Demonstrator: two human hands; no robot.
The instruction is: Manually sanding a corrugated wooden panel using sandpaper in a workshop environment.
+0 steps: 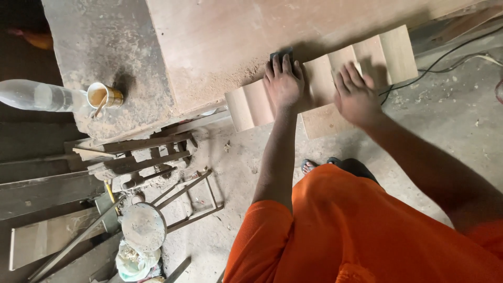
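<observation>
A long fluted wooden panel lies across the edge of a dusty workbench, with part of it overhanging the floor. My left hand presses a small dark sanding block onto the panel near its middle; only the block's far edge shows past my fingertips. To the right, my right hand lies flat on the panel with its fingers spread and nothing in it. Sawdust is piled on the bench just left of the panel.
A tin can with a stick in it and a clear plastic bottle lie at the bench's left end. Wooden frames, a round stool and planks crowd the floor at left. A black cable runs along the floor at right.
</observation>
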